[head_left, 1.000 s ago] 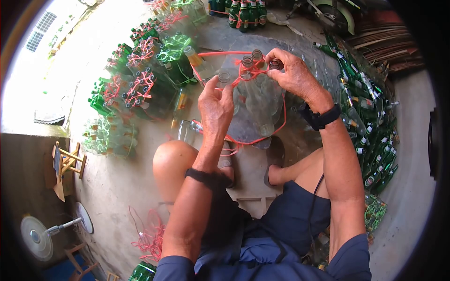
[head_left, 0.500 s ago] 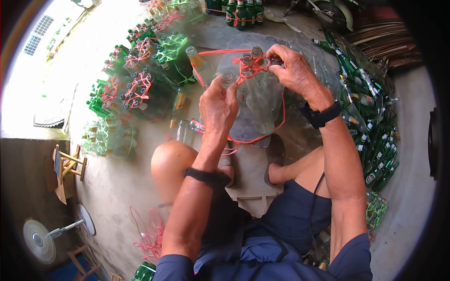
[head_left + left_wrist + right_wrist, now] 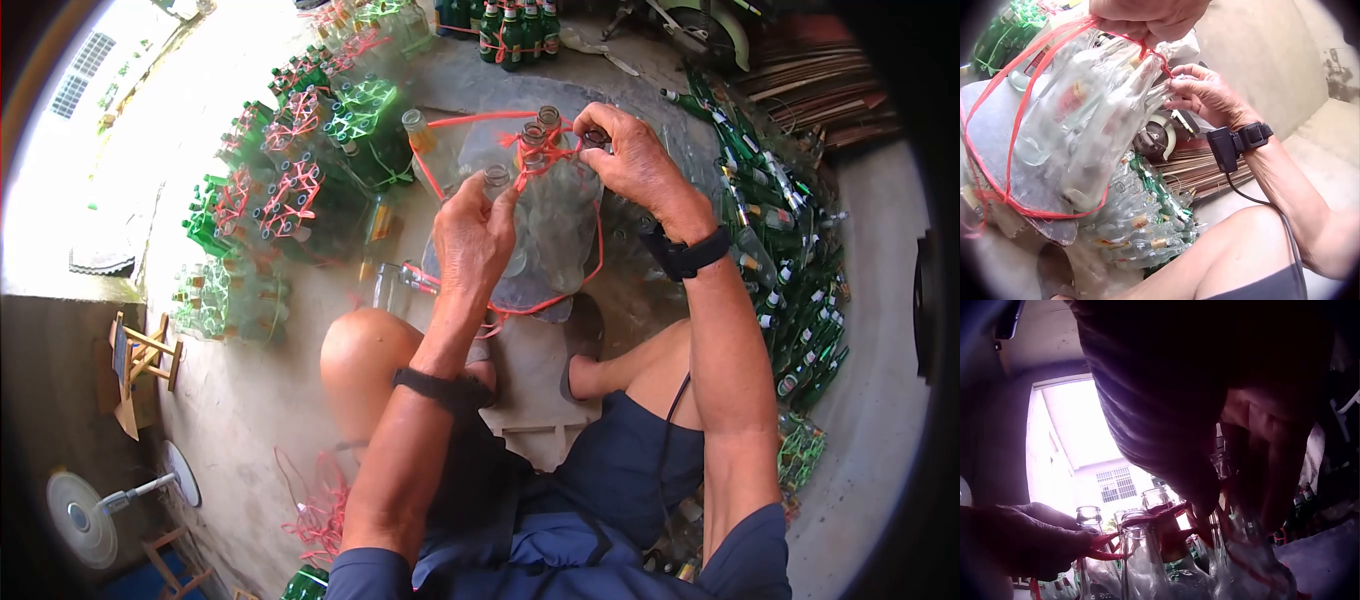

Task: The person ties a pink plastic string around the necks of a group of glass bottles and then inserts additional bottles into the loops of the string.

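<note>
Several clear glass bottles (image 3: pixel 553 225) stand close together on a grey board (image 3: pixel 530 293), with red plastic strap (image 3: pixel 540 155) woven round their necks. My left hand (image 3: pixel 472 238) pinches the strap beside the neck of a front bottle (image 3: pixel 496 177). In the right wrist view the strap (image 3: pixel 1107 540) runs from the left fingers toward the bottle necks. My right hand (image 3: pixel 635 160) grips a bottle neck (image 3: pixel 594 138) at the right of the group, thumb and fingers around it. A loose strap loop lies around the group, passing a separate tilted bottle (image 3: pixel 415 125) at the left.
Tied bundles of green and clear bottles (image 3: pixel 290 195) stand to the left. Loose bottles (image 3: pixel 775 230) are heaped along the right. A clear bottle (image 3: pixel 388 285) is by the left knee, and red strap (image 3: pixel 322 510) lies tangled on the floor. A fan (image 3: pixel 82 520) stands lower left.
The left hand has shifted slightly right and toward the body, still pinching the strap. The right hand has stayed nearly in place at its bottle neck.
</note>
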{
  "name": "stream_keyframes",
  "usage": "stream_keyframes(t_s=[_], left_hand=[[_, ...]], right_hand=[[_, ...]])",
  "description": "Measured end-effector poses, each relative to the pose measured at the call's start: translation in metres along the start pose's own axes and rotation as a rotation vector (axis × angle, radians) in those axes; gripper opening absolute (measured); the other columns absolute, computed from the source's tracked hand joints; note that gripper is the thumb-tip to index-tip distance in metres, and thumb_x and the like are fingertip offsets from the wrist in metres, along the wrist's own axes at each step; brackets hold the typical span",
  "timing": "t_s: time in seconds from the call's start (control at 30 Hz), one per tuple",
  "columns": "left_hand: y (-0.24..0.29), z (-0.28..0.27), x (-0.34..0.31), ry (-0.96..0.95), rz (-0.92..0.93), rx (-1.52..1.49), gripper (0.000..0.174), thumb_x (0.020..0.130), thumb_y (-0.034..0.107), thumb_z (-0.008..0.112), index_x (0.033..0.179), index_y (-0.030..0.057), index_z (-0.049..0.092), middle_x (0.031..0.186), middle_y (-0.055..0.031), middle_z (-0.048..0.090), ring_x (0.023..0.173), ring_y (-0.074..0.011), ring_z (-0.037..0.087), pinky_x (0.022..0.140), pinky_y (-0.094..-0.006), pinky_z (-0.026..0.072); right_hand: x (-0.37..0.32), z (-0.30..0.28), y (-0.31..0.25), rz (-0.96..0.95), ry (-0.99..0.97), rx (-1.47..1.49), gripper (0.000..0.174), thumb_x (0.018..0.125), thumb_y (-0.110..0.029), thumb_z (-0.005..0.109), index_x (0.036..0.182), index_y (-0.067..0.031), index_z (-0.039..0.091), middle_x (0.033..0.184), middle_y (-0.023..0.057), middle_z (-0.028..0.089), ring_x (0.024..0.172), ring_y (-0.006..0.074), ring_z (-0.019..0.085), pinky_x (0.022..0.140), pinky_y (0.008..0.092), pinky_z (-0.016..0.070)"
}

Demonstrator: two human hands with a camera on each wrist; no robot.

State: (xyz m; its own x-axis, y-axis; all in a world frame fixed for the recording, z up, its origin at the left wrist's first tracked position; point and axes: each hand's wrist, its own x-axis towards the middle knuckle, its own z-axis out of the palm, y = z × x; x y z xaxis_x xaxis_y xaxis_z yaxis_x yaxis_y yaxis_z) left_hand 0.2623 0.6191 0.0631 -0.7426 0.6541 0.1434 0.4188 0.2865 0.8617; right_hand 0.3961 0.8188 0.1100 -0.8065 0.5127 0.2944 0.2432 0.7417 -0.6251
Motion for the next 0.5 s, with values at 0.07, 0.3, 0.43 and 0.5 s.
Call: stream_keyframes(t_s=[0.07, 0.3, 0.43, 0.5], left_hand=[[-0.0001, -0.0018, 0.0017, 0.000, 0.007, -0.007, 0.029, 0.094, 0.026, 0.077, 0.101, -0.0016, 0.071, 0.068, -0.0169, 0.064, 0.062, -0.0337, 0.065, 0.063, -0.0448, 0.0506], [0.0010, -0.0041, 0.0040, -0.048, -0.042, 0.022, 0.034, 0.094, 0.027, 0.077, 0.114, 0.0011, 0.073, 0.073, -0.0170, 0.070, 0.070, -0.0336, 0.072, 0.065, -0.0450, 0.0532], [0.0049, -0.0045, 0.0026, -0.038, -0.039, 0.024, 0.035, 0.093, 0.028, 0.077, 0.116, 0.0022, 0.073, 0.074, -0.0158, 0.071, 0.069, -0.0321, 0.072, 0.068, -0.0448, 0.0541], [0.0063, -0.0041, 0.0023, -0.047, -0.043, 0.023, 0.036, 0.093, 0.029, 0.077, 0.117, 0.0028, 0.073, 0.075, -0.0154, 0.072, 0.070, -0.0318, 0.073, 0.068, -0.0445, 0.0547]], right_hand=[[0.0002, 0.0011, 0.0024, 0.008, 0.009, -0.038, 0.027, 0.084, 0.002, 0.066, 0.111, -0.0012, 0.064, 0.103, 0.0136, 0.071, 0.098, 0.0275, 0.070, 0.089, 0.0384, 0.0549], [0.0017, 0.0041, -0.0037, -0.002, -0.037, -0.103, 0.029, 0.084, 0.001, 0.066, 0.113, -0.0022, 0.064, 0.103, 0.0142, 0.067, 0.098, 0.0303, 0.069, 0.091, 0.0392, 0.0551], [0.0038, 0.0058, -0.0021, -0.021, -0.035, -0.071, 0.028, 0.084, 0.001, 0.066, 0.112, -0.0009, 0.064, 0.103, 0.0138, 0.068, 0.098, 0.0295, 0.069, 0.091, 0.0396, 0.0552], [0.0043, 0.0052, -0.0038, -0.004, -0.041, -0.059, 0.027, 0.084, 0.001, 0.066, 0.111, -0.0004, 0.064, 0.103, 0.0137, 0.068, 0.098, 0.0291, 0.069, 0.091, 0.0397, 0.0552]])
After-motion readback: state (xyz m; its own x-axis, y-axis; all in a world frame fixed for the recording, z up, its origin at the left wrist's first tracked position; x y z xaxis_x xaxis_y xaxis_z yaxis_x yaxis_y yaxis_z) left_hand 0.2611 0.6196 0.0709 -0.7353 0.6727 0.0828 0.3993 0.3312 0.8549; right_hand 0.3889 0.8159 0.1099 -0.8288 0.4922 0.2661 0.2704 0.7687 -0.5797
